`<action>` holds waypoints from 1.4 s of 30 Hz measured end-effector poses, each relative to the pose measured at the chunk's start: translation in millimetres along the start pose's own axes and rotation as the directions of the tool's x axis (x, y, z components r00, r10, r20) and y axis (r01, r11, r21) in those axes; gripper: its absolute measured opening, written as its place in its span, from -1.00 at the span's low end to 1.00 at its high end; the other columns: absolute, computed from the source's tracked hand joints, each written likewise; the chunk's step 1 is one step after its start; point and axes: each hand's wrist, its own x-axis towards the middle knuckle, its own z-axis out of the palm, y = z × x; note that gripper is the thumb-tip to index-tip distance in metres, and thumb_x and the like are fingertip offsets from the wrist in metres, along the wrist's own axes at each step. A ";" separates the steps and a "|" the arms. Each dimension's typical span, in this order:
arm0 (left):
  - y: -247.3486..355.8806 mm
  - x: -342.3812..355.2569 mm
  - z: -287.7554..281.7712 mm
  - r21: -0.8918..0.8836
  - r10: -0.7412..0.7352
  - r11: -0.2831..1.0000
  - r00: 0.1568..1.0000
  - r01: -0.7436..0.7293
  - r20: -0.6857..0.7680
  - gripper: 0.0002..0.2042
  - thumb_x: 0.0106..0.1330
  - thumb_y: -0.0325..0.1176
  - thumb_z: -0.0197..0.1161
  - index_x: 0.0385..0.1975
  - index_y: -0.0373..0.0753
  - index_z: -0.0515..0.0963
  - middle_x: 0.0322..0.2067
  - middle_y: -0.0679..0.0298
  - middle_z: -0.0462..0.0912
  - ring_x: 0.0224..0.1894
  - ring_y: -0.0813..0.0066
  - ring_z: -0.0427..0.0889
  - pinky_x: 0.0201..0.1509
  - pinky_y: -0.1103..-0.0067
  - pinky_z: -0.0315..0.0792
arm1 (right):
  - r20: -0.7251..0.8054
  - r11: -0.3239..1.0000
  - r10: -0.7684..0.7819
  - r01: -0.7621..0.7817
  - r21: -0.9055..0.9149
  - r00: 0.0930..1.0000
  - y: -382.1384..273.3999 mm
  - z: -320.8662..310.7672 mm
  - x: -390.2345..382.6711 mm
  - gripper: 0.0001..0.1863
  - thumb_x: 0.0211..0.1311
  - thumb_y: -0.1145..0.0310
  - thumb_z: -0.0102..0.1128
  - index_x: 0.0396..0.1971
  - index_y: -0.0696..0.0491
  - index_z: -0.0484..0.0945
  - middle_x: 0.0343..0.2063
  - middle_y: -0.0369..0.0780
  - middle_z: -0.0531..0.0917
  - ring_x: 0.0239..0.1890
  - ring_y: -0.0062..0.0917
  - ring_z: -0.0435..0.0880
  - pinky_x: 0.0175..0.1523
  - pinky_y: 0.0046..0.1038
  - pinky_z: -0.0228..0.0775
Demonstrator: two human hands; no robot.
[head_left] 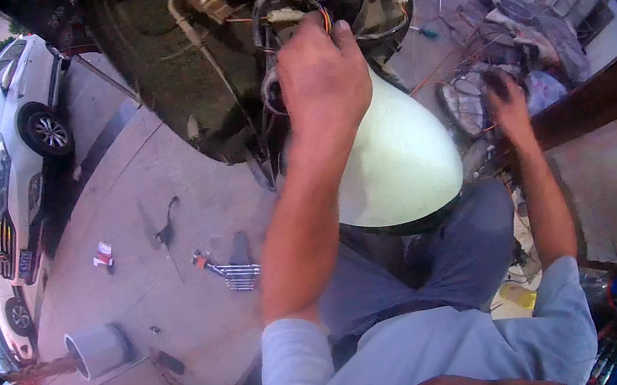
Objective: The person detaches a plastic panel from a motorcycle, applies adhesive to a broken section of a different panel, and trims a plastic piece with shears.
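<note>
My left hand point(321, 82) is closed on a small bundle of coloured wires point(326, 20) among connectors and hoses at the dark, dusty vehicle assembly point(202, 97) along the top. Directly below it is a pale, rounded panel or seat point(398, 165), partly behind my left forearm. My right hand point(507, 100) is out to the right, over a cluttered pile of grimy parts and wires point(529, 31); its fingers are blurred and dark against the pile, so I cannot tell what they touch or hold.
A white car point(16, 192) stands at left. On the concrete lie a wrench set point(233, 272), a small red-and-white packet point(103, 254) and a dark tool point(164, 235). A grey bucket point(99, 351) is at lower left. A dark beam point(584, 94) runs along the right.
</note>
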 end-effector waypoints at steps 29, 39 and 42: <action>32.0 90.6 -105.2 0.229 0.042 0.966 0.945 -0.121 0.324 -0.71 0.13 -0.30 0.24 -0.40 -0.49 0.61 -0.45 -0.13 0.67 -0.38 0.09 0.67 -0.26 0.29 0.51 | 0.486 0.933 0.354 -0.335 -0.128 0.799 -123.2 39.0 -137.8 -0.34 0.33 -0.10 0.07 0.17 0.17 0.45 -0.16 0.14 0.65 -0.07 -0.05 0.66 0.07 -0.22 0.45; -44.8 107.0 -104.1 -0.084 0.037 0.996 0.932 -0.007 0.362 -0.71 0.27 -0.29 0.25 -0.09 -0.32 0.64 -0.24 0.14 0.72 -0.27 0.43 0.67 -0.15 0.54 0.52 | -0.072 0.955 -0.295 0.296 -0.008 0.953 -183.5 48.0 -65.7 -0.35 0.07 0.09 0.39 0.15 0.07 0.48 -0.37 -0.02 0.66 -0.28 -0.12 0.68 -0.14 -0.17 0.53; -24.4 80.9 -103.2 -0.279 0.060 0.960 0.946 0.033 0.318 -0.82 0.25 -0.42 0.16 -0.26 -0.39 0.58 -0.53 0.13 0.63 -0.53 0.34 0.61 -0.42 0.45 0.51 | -0.363 0.864 -0.504 0.458 -0.210 0.784 -234.2 70.7 -0.8 -0.31 0.01 0.13 0.40 0.16 0.01 0.40 -0.22 0.02 0.58 -0.11 -0.05 0.61 -0.03 -0.12 0.49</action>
